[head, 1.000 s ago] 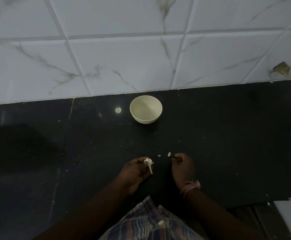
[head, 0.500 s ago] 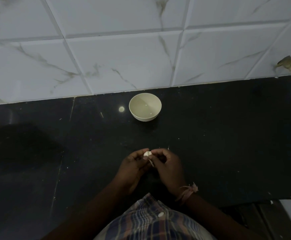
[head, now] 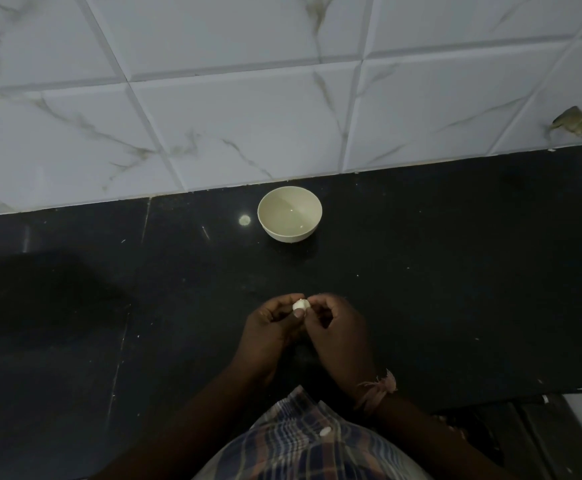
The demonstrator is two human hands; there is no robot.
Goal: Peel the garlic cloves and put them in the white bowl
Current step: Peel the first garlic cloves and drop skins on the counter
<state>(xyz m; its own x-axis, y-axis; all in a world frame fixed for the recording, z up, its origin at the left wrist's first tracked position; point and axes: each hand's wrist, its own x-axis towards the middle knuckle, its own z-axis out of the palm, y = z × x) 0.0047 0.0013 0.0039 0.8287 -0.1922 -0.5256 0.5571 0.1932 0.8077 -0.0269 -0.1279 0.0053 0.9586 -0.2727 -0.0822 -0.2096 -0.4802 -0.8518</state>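
A small white garlic clove (head: 300, 304) sits between the fingertips of both hands, low over the black counter. My left hand (head: 271, 330) pinches it from the left with curled fingers. My right hand (head: 338, 332) meets it from the right, its thumb and forefinger at the clove's edge. The white bowl (head: 290, 213) stands upright farther back near the wall, well apart from the hands, and looks to hold nothing.
The black stone counter (head: 456, 271) runs from the marble-patterned wall tiles (head: 248, 116) to its front edge at the lower right. A chipped spot (head: 570, 121) marks the wall at the far right. Tiny peel flecks dot the counter.
My right hand came in from the right and closed its fingertips on the clove held by my left hand. The dangling strip of peel seen a second ago is no longer visible.
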